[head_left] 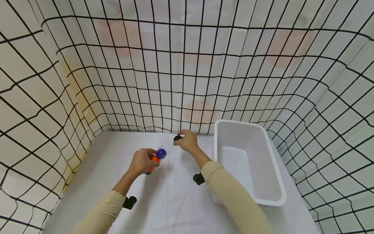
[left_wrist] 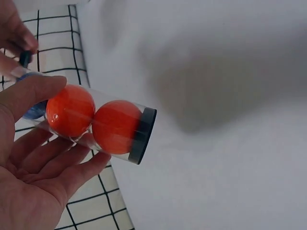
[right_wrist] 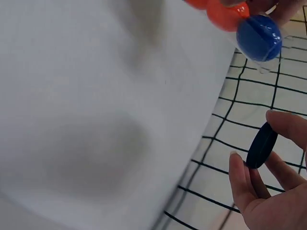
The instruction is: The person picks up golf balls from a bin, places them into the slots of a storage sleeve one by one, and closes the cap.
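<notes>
My left hand (head_left: pixel 142 162) grips a clear plastic tube (left_wrist: pixel 149 113) with its thumb on one side and fingers on the other. Inside the tube are two orange balls (left_wrist: pixel 71 111) and a blue ball (right_wrist: pixel 259 38), lined up in a row. A black end cap (left_wrist: pixel 143 136) closes the end by the orange balls, while the blue ball sits at the uncapped end. My right hand (head_left: pixel 189 141) pinches a round black cap (right_wrist: pixel 262 145) between thumb and fingers. In the head view this cap is apart from the tube, to the right of the blue ball.
A deep white plastic bin (head_left: pixel 233 156) stands on the right of the white table (head_left: pixel 172 201), under my right forearm. Black netting (head_left: pixel 201 76) rises behind the table and along both sides. Each wrist carries a small black device (head_left: pixel 130 202).
</notes>
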The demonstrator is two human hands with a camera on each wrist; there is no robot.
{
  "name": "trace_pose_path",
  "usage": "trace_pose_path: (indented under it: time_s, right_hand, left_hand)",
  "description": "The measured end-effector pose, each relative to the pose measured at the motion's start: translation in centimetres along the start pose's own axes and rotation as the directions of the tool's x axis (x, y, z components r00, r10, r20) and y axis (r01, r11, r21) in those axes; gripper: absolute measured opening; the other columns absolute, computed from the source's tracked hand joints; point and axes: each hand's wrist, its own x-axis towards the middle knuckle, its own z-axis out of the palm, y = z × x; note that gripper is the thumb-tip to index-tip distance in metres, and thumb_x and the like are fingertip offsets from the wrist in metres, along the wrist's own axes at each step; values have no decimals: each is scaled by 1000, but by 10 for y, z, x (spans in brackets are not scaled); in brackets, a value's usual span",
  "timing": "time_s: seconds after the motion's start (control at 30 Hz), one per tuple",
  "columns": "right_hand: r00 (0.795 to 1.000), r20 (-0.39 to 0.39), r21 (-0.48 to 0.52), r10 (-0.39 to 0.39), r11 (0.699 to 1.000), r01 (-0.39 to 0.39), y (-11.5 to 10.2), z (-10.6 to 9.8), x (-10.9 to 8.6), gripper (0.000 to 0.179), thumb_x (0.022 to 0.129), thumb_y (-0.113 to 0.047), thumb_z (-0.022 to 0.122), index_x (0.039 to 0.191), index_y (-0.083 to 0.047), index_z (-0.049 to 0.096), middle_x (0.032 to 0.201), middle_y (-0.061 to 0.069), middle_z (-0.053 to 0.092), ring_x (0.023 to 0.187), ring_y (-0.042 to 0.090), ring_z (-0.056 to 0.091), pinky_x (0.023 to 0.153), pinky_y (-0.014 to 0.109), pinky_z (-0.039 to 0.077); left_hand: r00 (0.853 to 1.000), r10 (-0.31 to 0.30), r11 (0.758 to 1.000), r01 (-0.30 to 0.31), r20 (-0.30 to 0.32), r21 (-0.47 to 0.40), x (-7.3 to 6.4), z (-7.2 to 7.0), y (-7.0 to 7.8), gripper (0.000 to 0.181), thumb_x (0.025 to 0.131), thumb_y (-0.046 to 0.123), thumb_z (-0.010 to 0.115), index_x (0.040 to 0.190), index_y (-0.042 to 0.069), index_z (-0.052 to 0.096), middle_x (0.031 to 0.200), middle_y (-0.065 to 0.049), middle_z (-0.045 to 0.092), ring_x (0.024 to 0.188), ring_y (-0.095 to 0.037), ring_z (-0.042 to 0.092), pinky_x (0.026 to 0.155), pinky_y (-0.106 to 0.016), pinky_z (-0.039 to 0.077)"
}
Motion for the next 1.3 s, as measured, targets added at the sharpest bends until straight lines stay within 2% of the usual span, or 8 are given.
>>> trace_pose_path:
  time_s: [0.1,0.27,0.5,0.63,0.8,1.07,1.2,1.3]
  right_hand:
    - [999,28,-74,-46,996,48,-2,-15,-1,39,77,-23,83,113,-11,74,115,14,72,106,31,64,86,41,54]
    - [994,92,-162,-53,984,67,-4,-34,-5,37,78,-28,83,110,-11,73,114,13,71,105,29,61,80,36,51]
    - [990,130,-147,-52,987,72,-12,-48,-11,38,77,-30,84,107,-10,74,112,12,72,104,31,62,78,35,50]
    - [989,146,-77,-9,997,20,-15,-48,-13,35,74,-29,86,102,-11,73,108,12,72,93,25,65,69,28,50]
    - [983,180,5,39,999,-40,-17,-45,-17,34,73,-24,86,97,-10,66,91,11,72,68,18,68,56,23,48]
    - [986,161,-125,-31,991,52,-14,-29,-21,34,75,-33,86,85,-9,65,87,3,66,80,19,58,59,25,44]
    - [986,168,-125,-22,991,43,-14,-23,-24,34,76,-35,86,83,-8,66,86,4,66,79,20,59,59,26,46]
    - [985,174,-125,-15,991,37,-13,-20,-25,34,78,-35,85,89,-7,69,93,7,69,86,23,62,63,28,49]
  left_hand:
    - [1000,0,1000,0,-3,-12,2,10,3,43,72,12,88,111,1,73,90,-12,76,76,-21,69,72,-39,62]
    - [1000,2,1000,-2,-3,-27,8,26,9,44,70,12,90,109,3,73,90,-11,76,76,-21,69,74,-40,62]
    - [1000,5,1000,-6,-14,-13,15,43,15,44,68,10,90,108,5,73,88,-11,75,74,-21,67,71,-38,60]
    - [1000,-13,1000,13,-10,-9,17,49,16,44,68,10,90,109,6,73,89,-10,76,75,-20,67,72,-37,60]
    - [1000,-27,1000,27,-3,-3,16,52,17,43,70,11,89,109,6,73,89,-10,76,75,-21,67,72,-38,60]
    - [999,-31,999,31,-11,-7,14,53,13,43,69,10,89,108,4,73,89,-11,75,76,-21,66,71,-36,59]
    - [1000,-29,999,29,-11,-13,14,52,11,42,69,10,89,108,5,72,88,-10,75,76,-21,66,71,-36,60]
    - [1000,-20,1000,20,-14,-14,14,51,10,43,69,10,89,108,4,72,88,-11,75,76,-21,67,70,-37,60]
